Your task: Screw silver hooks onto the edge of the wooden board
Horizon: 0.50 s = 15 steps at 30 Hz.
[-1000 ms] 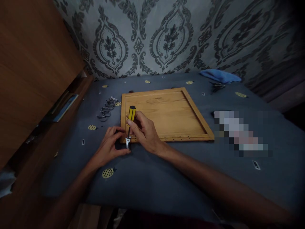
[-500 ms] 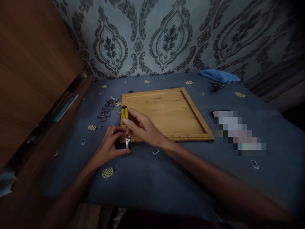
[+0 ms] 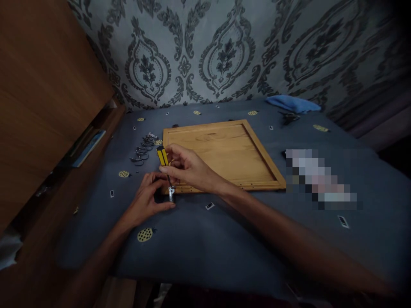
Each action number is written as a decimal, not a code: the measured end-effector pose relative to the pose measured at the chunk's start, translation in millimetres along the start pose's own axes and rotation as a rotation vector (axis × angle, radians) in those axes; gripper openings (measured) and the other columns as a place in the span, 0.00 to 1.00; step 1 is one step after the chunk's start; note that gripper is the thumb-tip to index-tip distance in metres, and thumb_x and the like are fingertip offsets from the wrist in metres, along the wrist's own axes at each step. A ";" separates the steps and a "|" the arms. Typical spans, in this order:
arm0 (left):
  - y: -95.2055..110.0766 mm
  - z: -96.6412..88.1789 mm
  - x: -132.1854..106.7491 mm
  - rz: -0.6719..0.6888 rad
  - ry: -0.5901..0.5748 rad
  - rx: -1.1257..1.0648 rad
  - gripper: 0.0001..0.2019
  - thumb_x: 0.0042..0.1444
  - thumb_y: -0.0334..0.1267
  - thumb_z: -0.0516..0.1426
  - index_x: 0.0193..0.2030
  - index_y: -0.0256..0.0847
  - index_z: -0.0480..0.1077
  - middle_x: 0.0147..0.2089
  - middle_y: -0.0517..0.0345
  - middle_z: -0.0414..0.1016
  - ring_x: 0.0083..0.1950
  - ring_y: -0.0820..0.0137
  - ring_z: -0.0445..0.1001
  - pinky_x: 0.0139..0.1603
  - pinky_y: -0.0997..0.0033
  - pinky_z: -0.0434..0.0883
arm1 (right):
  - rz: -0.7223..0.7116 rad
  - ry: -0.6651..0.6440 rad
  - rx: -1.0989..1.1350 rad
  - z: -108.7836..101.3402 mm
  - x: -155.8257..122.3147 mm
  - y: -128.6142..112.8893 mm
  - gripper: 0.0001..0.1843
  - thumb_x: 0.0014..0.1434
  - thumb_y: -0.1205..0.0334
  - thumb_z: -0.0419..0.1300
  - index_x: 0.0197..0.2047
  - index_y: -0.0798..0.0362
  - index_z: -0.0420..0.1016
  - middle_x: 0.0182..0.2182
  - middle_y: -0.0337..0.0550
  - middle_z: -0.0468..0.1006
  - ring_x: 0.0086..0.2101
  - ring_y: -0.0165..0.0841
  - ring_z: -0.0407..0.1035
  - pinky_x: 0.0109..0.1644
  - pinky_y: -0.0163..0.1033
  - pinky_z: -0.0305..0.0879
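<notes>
A small silver metal fitting, probably light, rigid and slick (best pinched by its sides), sits at the near-left corner of a framed honey-brown wooden panel. The right hand closes its fingers on a tilted yellow-and-black screwdriver; the left hand curls around the fitting, grip unclear.

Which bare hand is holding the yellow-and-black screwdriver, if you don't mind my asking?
The person's right hand grips the yellow-and-black screwdriver; the left hand holds no tool and is at the light-brown wooden panel's near left corner.
</notes>
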<state>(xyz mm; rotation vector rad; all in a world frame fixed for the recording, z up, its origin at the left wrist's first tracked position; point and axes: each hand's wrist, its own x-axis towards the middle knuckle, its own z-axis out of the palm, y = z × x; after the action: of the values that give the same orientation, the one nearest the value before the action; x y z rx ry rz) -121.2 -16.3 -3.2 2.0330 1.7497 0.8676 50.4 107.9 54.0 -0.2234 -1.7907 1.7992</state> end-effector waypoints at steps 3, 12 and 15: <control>0.1 -0.2 -0.1 -0.011 -0.004 -0.009 0.21 0.54 0.50 0.71 0.52 0.47 0.78 0.60 0.52 0.72 0.61 0.54 0.68 0.62 0.54 0.70 | -0.003 -0.074 -0.047 -2.9 -1.9 -6.1 0.10 0.66 0.59 0.62 0.48 0.52 0.68 0.28 0.31 0.70 0.25 0.26 0.69 0.29 0.33 0.67; -0.7 0.2 0.2 -0.032 -0.005 0.017 0.22 0.53 0.50 0.72 0.52 0.46 0.78 0.57 0.52 0.73 0.60 0.53 0.68 0.60 0.54 0.70 | 0.036 0.037 0.049 1.9 -0.7 -4.3 0.16 0.58 0.59 0.70 0.38 0.51 0.65 0.32 0.34 0.72 0.30 0.26 0.69 0.29 0.30 0.66; -0.8 -0.6 0.4 -0.029 -0.013 0.003 0.22 0.53 0.50 0.72 0.51 0.46 0.78 0.59 0.52 0.72 0.61 0.53 0.68 0.61 0.54 0.70 | 0.029 -0.024 0.016 -1.8 -0.8 -8.4 0.12 0.62 0.61 0.67 0.42 0.51 0.67 0.32 0.34 0.72 0.29 0.25 0.68 0.30 0.31 0.67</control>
<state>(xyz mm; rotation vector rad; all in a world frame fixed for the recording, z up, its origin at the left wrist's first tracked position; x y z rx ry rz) -122.2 -15.9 -3.2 2.0054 1.7706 0.8420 54.4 108.4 61.7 -0.2239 -1.7972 1.8434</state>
